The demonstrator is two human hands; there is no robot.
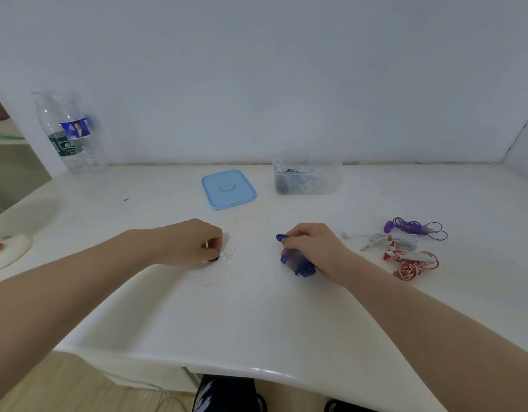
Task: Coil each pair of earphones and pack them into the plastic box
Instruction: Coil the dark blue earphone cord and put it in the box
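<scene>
four loose earphone sets [414, 228], two bottles [67, 132], one box [331, 185]

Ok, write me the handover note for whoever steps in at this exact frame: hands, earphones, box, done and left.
Right hand grips the blue earphones, bunched, on the table.
Left hand pinches a small white item; what it is cannot be told.
Plastic box stands open at the back, some earphones already inside; its blue lid lies beside it.
Left: pack the blue pair, then the purple earphones, white earphones and red-and-white earphones on the right.
</scene>
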